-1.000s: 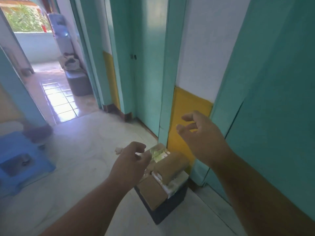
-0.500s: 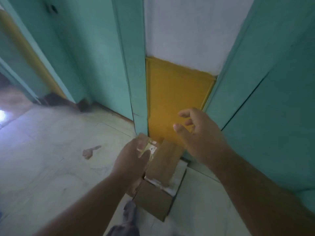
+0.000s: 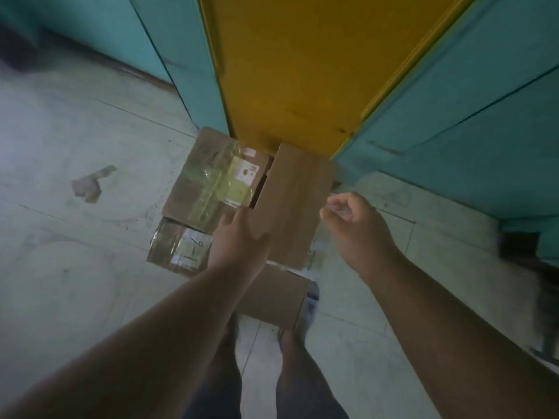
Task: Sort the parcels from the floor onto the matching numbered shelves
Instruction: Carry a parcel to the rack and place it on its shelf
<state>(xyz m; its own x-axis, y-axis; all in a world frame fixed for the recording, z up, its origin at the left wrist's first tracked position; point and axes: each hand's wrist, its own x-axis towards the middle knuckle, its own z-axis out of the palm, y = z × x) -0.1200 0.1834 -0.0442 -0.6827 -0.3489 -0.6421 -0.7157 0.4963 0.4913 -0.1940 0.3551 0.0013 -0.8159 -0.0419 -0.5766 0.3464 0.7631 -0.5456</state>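
Observation:
A pile of brown cardboard parcels lies on the floor against the yellow wall panel. On top is a plain long parcel (image 3: 295,204). Left of it lies a taped parcel with a white label (image 3: 211,182). Below that sits a smaller parcel (image 3: 184,247) with a handwritten number on its label. A lower plain parcel (image 3: 272,297) shows nearest my feet. My left hand (image 3: 242,240) rests with fingers apart on the left edge of the top parcel. My right hand (image 3: 354,225) hovers just right of that parcel, fingers curled and apart, holding nothing.
The yellow wall panel (image 3: 290,71) stands between teal door frames (image 3: 453,116). A pale tiled floor (image 3: 75,252) spreads to the left, with a brown patch mark (image 3: 90,186). My legs and feet (image 3: 290,358) stand right in front of the pile. A dark object (image 3: 520,246) sits at the right.
My view has tilted down and closer to the pile. Both hands have dropped toward the top parcel; my left hand now touches its left edge.

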